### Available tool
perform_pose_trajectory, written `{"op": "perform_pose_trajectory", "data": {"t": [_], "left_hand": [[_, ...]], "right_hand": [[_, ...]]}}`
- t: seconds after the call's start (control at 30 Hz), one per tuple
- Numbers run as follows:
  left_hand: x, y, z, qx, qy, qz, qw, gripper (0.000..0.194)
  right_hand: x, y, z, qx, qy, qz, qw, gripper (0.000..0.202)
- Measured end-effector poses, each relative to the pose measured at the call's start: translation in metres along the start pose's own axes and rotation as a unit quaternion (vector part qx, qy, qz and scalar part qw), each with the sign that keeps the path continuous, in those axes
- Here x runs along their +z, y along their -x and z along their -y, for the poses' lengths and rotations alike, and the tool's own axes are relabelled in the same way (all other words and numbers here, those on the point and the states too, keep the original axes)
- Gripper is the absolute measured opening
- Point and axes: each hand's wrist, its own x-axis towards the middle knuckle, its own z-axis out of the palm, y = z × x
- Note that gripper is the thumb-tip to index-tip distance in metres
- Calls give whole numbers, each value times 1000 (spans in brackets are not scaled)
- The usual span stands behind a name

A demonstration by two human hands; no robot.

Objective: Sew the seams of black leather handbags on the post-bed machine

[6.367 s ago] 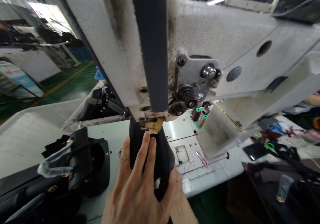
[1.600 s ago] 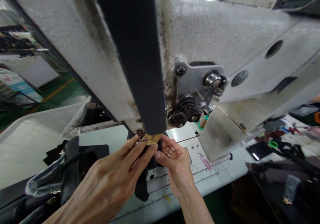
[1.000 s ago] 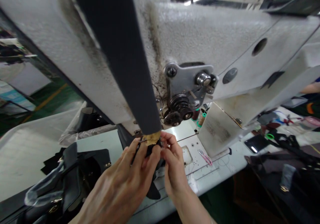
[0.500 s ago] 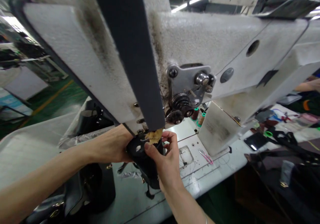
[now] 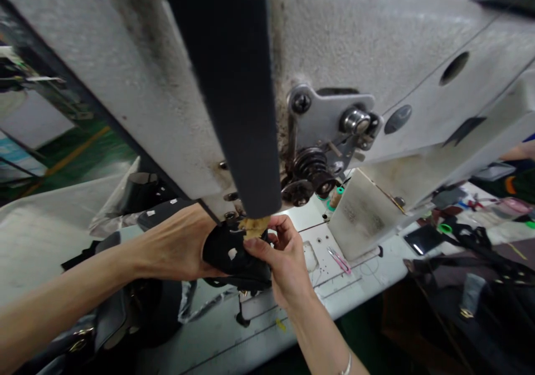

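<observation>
Two bare forearms reach in from the bottom and left edges, a bracelet on the right wrist half cut off. The right hand is partly closed, thumb and bent forefinger pinching the edge of a black bag. The left hand presses against the bag's other side; its fingers are hidden behind it, so how far they are closed cannot be told. The bag sits under the working end of a sewing machine, a small white patch on its surface; its inside is out of sight. A crumpled scrap of yellowish tape touches its top, and a broad dark strip hides the needle area.

On the table beyond lie pink-handled snips, with a thread spool standing behind. To the left, finished-looking bags run partly out of view behind the left arm. Past them is a large pale bin, cut off at the left; whether the black pieces near it lie inside is unclear. To the right are a phone, a blurred heap of dark bags and, at the edge, a sliver of another person's arm.
</observation>
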Motion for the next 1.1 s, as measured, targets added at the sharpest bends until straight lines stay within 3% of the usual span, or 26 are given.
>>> {"op": "perform_pose_trajectory", "data": {"t": [0.23, 0.37, 0.47, 0.67, 0.87, 1.1], "left_hand": [[-3, 12, -7, -5, -52, -70, 996, 52], [-1, 27, -12, 5, -79, -96, 992, 44], [4, 34, -17, -14, -80, -120, 989, 37], [3, 35, -27, 0, -140, -120, 983, 40], [0, 38, -38, -22, -165, -109, 980, 43], [3, 38, -47, -49, -182, -109, 976, 47]], "right_hand": [[-4, -5, 12, 9, -4, 67, 998, 47], [-9, -6, 12, -12, 26, 76, 997, 43], [-13, -1, 8, -48, 47, 47, 997, 41], [-19, 24, 2, -158, 138, -17, 978, 24], [-25, 43, 5, -147, 247, 0, 958, 30], [-27, 49, 9, -170, 289, 26, 942, 31]]}}
